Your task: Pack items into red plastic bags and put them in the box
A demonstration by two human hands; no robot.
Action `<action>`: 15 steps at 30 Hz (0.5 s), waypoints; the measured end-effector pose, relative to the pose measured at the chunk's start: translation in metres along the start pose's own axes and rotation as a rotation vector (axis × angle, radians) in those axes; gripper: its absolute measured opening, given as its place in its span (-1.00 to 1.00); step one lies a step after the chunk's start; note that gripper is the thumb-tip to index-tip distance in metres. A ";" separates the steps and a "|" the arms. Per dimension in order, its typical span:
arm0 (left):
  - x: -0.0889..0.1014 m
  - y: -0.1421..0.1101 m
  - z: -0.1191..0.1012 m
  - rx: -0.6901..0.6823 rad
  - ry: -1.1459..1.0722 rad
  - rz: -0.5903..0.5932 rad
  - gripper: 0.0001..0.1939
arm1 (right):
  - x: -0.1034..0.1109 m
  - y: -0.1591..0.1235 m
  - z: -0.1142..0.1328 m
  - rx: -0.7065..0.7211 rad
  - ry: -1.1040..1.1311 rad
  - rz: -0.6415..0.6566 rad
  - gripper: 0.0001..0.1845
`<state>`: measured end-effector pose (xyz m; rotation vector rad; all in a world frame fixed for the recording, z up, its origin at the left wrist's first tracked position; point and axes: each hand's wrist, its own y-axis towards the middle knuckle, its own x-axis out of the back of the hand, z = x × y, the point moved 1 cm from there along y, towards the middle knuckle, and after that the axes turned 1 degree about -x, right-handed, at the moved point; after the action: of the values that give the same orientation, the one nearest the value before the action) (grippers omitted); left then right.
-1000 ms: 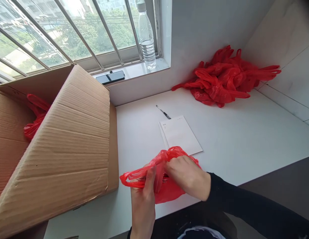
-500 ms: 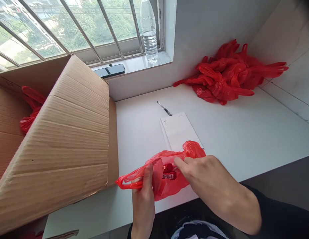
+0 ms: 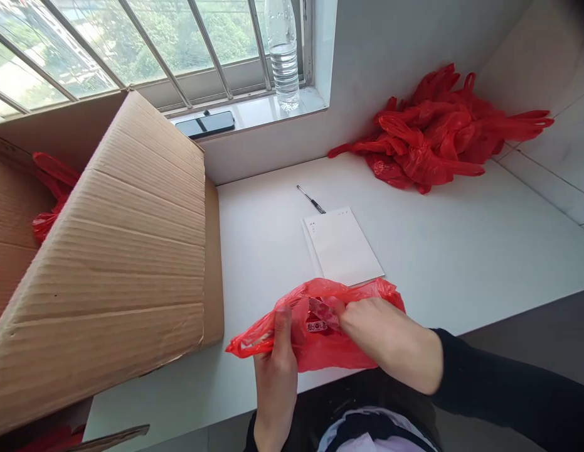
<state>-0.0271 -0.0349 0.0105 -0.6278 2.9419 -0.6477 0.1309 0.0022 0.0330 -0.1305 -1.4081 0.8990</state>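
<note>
A thin red plastic bag (image 3: 336, 358) is held up over the near edge of the table. My left hand (image 3: 277, 370) grips it at its left side, thumb on top, with a handle loop (image 3: 248, 345) sticking out to the left. Through the open mouth a small red packet (image 3: 318, 326) with white printed characters shows, along with other red wrapping. My right hand (image 3: 381, 326) reaches into the mouth from the right, fingers curled beside the packet. The bag hides its fingertips, and what they hold is unclear.
A large open cardboard box (image 3: 145, 238) stands at left, a red bag (image 3: 51, 207) inside. A notepad (image 3: 345, 245) and pen (image 3: 312, 199) lie on the white table (image 3: 258, 238). Red bags (image 3: 433, 138) are heaped back right. A phone (image 3: 207, 123) and bottle (image 3: 285, 69) occupy the windowsill.
My right hand has turned and moved further into the bag's mouth. The bag's right part has spread out flatter, and my left hand keeps its grip. The view has shifted slightly.
</note>
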 end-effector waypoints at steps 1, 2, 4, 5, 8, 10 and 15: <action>-0.002 -0.001 0.000 0.025 0.003 0.014 -0.50 | -0.005 0.007 -0.001 -0.006 0.009 -0.027 -0.70; -0.004 -0.003 0.000 0.059 0.006 0.037 -0.50 | -0.010 0.014 -0.002 -0.013 0.021 -0.061 -0.71; -0.005 -0.005 0.002 0.101 0.027 0.072 -0.52 | -0.018 0.022 -0.003 -0.009 0.056 -0.132 -0.71; -0.004 -0.005 0.003 0.105 0.040 0.075 -0.54 | -0.019 0.022 -0.004 -0.003 0.072 -0.161 -0.71; -0.002 -0.003 0.005 0.088 0.047 0.056 -0.58 | -0.014 0.006 -0.005 0.017 0.089 -0.217 -0.75; -0.001 -0.002 0.006 0.073 0.034 0.041 -0.59 | -0.007 -0.006 -0.007 0.001 0.079 -0.223 -0.80; -0.002 -0.003 0.005 0.064 0.010 0.054 -0.54 | -0.004 -0.011 -0.014 0.022 0.079 -0.200 -0.70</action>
<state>-0.0229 -0.0385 0.0071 -0.5384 2.9226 -0.7384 0.1487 -0.0016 0.0327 -0.0075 -1.3122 0.7360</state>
